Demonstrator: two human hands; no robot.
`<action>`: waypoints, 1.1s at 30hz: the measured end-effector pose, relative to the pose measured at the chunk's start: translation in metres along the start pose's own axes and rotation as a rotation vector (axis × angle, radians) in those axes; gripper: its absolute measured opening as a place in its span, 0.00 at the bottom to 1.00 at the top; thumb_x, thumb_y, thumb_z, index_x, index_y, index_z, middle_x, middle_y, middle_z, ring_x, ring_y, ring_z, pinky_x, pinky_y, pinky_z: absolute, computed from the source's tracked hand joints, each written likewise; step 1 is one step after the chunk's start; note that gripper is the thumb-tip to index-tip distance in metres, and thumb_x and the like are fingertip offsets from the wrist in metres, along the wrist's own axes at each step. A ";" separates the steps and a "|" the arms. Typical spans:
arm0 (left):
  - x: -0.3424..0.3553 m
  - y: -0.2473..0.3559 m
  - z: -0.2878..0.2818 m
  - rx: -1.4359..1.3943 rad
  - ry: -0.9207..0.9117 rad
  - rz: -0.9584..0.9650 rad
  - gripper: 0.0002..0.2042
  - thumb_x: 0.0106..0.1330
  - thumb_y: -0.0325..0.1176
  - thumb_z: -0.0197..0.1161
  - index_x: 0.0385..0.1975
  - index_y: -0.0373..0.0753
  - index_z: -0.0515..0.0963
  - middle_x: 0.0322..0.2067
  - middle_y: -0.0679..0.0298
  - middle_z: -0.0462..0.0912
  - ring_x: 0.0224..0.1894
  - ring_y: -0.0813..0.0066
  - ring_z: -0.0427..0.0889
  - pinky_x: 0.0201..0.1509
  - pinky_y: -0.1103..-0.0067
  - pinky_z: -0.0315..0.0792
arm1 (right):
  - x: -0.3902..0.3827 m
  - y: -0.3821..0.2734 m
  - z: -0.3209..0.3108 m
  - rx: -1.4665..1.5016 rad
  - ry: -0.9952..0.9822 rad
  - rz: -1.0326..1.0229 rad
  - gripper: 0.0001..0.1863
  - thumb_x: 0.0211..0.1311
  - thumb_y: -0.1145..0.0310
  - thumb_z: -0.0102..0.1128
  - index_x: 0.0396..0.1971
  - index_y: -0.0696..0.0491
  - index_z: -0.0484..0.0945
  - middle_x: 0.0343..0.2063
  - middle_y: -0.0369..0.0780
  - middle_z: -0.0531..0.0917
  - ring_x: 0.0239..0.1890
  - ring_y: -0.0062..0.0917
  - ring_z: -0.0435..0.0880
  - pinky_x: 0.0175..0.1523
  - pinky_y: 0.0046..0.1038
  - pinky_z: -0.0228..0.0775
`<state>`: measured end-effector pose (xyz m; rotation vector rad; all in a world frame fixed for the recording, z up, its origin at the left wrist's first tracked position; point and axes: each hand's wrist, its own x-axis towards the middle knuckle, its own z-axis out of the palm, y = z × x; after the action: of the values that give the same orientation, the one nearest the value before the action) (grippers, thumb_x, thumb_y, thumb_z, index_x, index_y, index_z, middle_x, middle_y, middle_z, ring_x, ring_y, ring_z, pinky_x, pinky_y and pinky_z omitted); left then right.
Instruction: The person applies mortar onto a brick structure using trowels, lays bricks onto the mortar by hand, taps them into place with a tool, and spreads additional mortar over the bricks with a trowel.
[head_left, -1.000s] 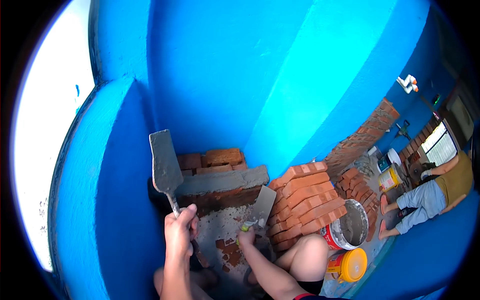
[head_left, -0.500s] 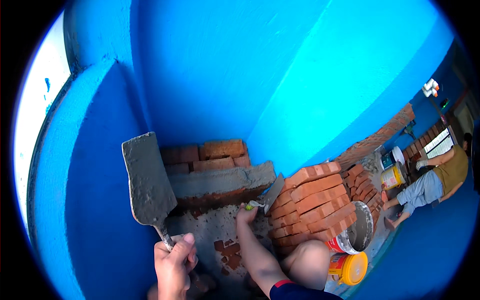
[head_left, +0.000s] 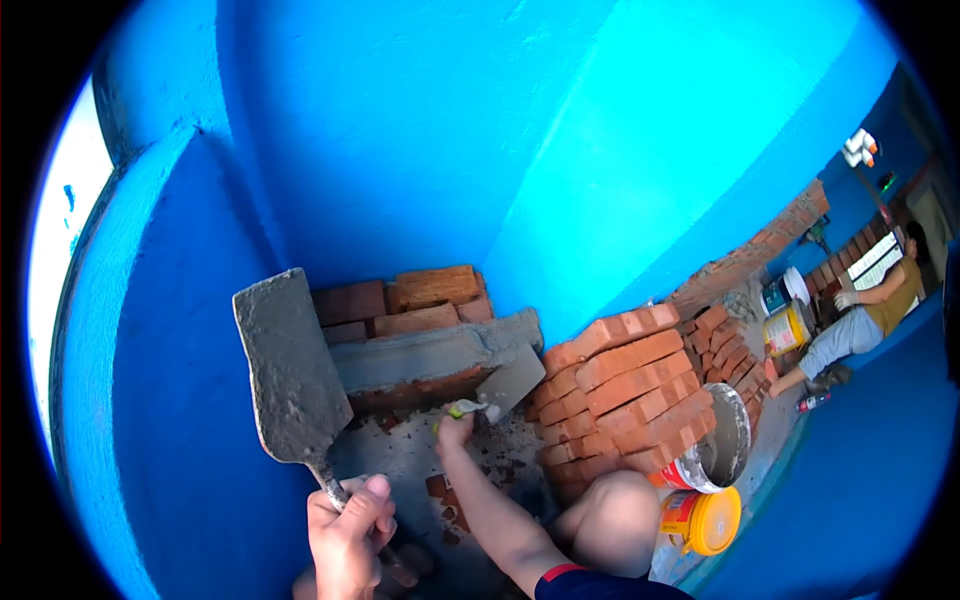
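Note:
My left hand (head_left: 348,530) is closed round the thin handle of a flat, square-ended shovel (head_left: 290,365), its blade smeared with grey mortar and held upright left of a low brick course. My right hand (head_left: 455,430) grips the green handle of a trowel (head_left: 513,376). The trowel's grey blade lies at the right front end of the mortar bed (head_left: 415,358) that tops the course; whether it touches is hard to tell. Behind the mortar, several red bricks (head_left: 435,287) are set against the blue wall.
A stack of red bricks (head_left: 640,375) stands to the right of my right arm. Beside it are a mortar bucket (head_left: 735,440) and a yellow-lidded bucket (head_left: 714,522). Broken brick pieces (head_left: 447,498) lie on the floor. Another person (head_left: 880,310) works at the far right.
My right hand has moved left, and the trowel blade has swung from upright beside the brick stack to the mortar's front edge. My left hand still holds the shovel up. The far person has shifted.

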<state>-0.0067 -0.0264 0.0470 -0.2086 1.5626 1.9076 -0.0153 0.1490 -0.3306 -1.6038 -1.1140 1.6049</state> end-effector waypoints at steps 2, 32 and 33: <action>0.001 -0.003 0.003 -0.005 -0.031 0.020 0.17 0.62 0.34 0.58 0.11 0.40 0.68 0.09 0.68 0.66 0.09 0.85 0.58 0.13 0.87 0.53 | -0.008 -0.002 0.002 0.172 -0.101 0.086 0.18 0.47 0.87 0.55 0.38 0.52 0.71 0.40 0.39 0.80 0.46 0.31 0.79 0.50 0.31 0.68; 0.002 0.000 0.000 -0.107 -0.095 0.138 0.18 0.63 0.35 0.57 0.11 0.44 0.64 0.09 0.68 0.65 0.08 0.82 0.56 0.15 0.83 0.53 | -0.050 -0.104 -0.101 -0.753 -0.163 -0.581 0.28 0.57 0.58 0.62 0.49 0.60 0.62 0.39 0.58 0.78 0.45 0.53 0.77 0.48 0.45 0.68; 0.001 -0.001 -0.002 -0.118 -0.109 0.126 0.17 0.63 0.35 0.57 0.11 0.44 0.64 0.10 0.68 0.66 0.08 0.82 0.56 0.15 0.83 0.53 | -0.056 -0.103 -0.104 -0.758 -0.174 -0.582 0.28 0.57 0.58 0.62 0.49 0.60 0.62 0.39 0.58 0.78 0.45 0.53 0.77 0.48 0.45 0.68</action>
<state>-0.0079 -0.0272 0.0453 -0.0571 1.4228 2.0746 0.0773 0.1625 -0.2053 -1.3469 -2.2214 0.9840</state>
